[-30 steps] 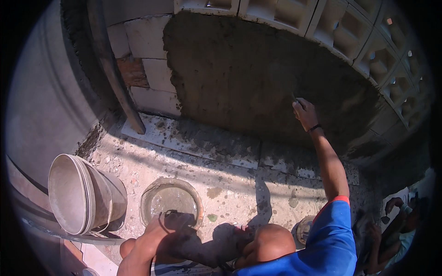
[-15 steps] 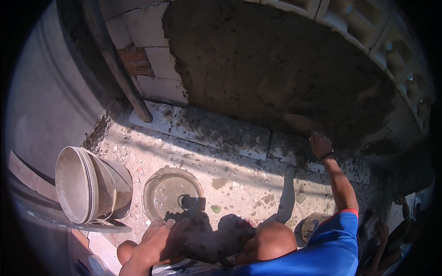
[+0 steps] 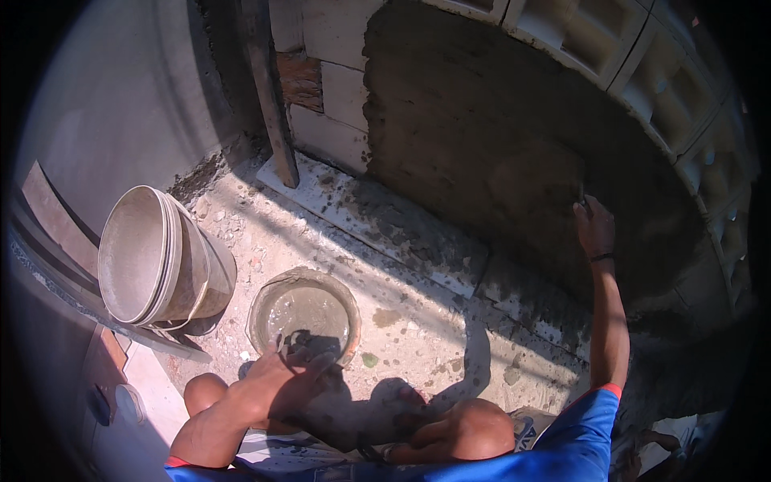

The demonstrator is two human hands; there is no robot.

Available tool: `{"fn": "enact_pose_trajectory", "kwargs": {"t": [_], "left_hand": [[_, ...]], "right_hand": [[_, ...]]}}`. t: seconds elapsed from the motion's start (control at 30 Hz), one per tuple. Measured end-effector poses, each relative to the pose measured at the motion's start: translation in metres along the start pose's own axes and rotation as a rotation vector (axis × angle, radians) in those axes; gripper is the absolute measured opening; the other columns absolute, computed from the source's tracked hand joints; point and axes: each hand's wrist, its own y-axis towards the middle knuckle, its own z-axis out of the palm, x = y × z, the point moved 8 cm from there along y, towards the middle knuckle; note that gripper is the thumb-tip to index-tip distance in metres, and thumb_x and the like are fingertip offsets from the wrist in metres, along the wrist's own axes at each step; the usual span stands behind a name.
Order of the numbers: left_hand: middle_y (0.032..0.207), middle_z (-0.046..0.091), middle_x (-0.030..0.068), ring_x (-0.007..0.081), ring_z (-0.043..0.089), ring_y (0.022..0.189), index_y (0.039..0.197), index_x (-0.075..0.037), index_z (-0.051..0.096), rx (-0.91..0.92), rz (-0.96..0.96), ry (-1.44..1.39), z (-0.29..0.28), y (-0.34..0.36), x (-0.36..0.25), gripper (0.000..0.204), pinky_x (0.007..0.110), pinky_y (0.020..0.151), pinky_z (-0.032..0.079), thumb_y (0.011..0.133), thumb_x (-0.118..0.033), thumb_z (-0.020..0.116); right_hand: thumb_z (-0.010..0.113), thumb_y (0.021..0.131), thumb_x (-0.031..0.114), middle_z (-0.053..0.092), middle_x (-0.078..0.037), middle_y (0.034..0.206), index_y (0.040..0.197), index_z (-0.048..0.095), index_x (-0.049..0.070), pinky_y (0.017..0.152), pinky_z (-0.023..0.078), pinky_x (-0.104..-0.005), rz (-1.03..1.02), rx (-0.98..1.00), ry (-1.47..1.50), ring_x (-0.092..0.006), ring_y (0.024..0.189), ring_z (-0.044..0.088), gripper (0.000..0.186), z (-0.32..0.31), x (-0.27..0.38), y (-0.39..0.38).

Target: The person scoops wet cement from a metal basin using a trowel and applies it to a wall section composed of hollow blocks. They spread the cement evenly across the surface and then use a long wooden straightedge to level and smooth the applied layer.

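Note:
My right hand [image 3: 594, 229] is stretched up to the wall at the right, closed round the handle of a trowel. The trowel's blade [image 3: 560, 167] lies against the dark wet mortar [image 3: 458, 104] spread over the wall, its outline faint in the shade. My left hand [image 3: 291, 376] hangs over the near rim of a round basin [image 3: 351, 309], fingers apart and nothing seen in them. Grey wet mix [image 3: 301, 309] lies in the basin, partly under my hand's shadow.
A pale bucket [image 3: 210, 273] leans on its side at the left. One wooden board [image 3: 271, 96] stands against the wall's left end, beside bare pale blocks [image 3: 333, 136]. Splattered boards [image 3: 385, 229] line the wall's foot. Pierced blocks [image 3: 590, 36] run along the top. Another person's arm [image 3: 660, 439] shows at lower right.
My right hand and the trowel have moved up the wall. My left hand has shifted slightly up, to the basin's near rim. The view has turned a little.

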Motion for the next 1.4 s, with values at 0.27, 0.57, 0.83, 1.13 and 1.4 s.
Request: {"fn": "enact_pose_trajectory", "kwargs": {"t": [0.27,0.57,0.83,1.13,1.4], "left_hand": [[0.106,0.065,0.0205,0.0415,0.063,0.106,0.126,-0.008,0.059,0.12,0.082,0.203,0.01,0.012,-0.015,0.044,0.055,0.095,0.044,0.089,-0.032,0.065],[0.109,0.069,0.0177,0.0372,0.063,0.111,0.132,-0.004,0.056,0.011,0.052,0.262,0.003,-0.013,-0.026,0.041,0.058,0.106,0.037,0.094,-0.019,0.056],[0.099,0.068,0.0182,0.0336,0.067,0.094,0.129,-0.002,0.061,-0.075,0.238,0.215,0.008,-0.07,-0.055,0.041,0.058,0.106,0.04,0.093,-0.018,0.051],[0.091,0.066,0.0174,0.0354,0.066,0.086,0.124,-0.006,0.064,-0.212,0.251,0.232,-0.012,-0.094,-0.045,0.037,0.057,0.102,0.043,0.092,-0.02,0.052],[0.093,0.066,0.0177,0.0348,0.066,0.088,0.127,-0.004,0.062,-0.19,0.247,0.228,-0.013,-0.08,-0.047,0.041,0.058,0.103,0.042,0.091,-0.021,0.053]], "right_hand": [[0.065,0.09,0.022,0.064,-0.022,0.075,0.099,0.066,-0.002,0.065,0.049,-0.0441,-0.062,0.587,0.26,-0.0385,0.074,0.066,0.026,0.039,0.165,-0.093],[0.063,0.089,0.019,0.068,-0.02,0.093,0.107,0.062,0.001,0.074,0.056,-0.0499,-0.638,0.934,0.091,-0.041,0.089,0.068,0.026,0.067,0.383,-0.158],[0.059,0.089,0.016,0.067,-0.022,0.101,0.107,0.061,0.0,0.073,0.056,-0.0486,-0.981,0.647,-0.288,-0.0341,0.094,0.07,0.024,0.155,0.473,-0.195],[0.055,0.094,0.019,0.068,-0.024,0.1,0.115,0.059,0.002,0.068,0.056,-0.0515,-0.757,1.247,-0.101,-0.04,0.089,0.068,0.028,0.144,0.421,-0.232],[0.058,0.096,0.033,0.069,-0.023,0.086,0.098,0.064,0.003,0.071,0.055,-0.0531,-0.76,1.24,-0.091,-0.043,0.084,0.068,0.031,0.186,0.415,-0.224]]}}
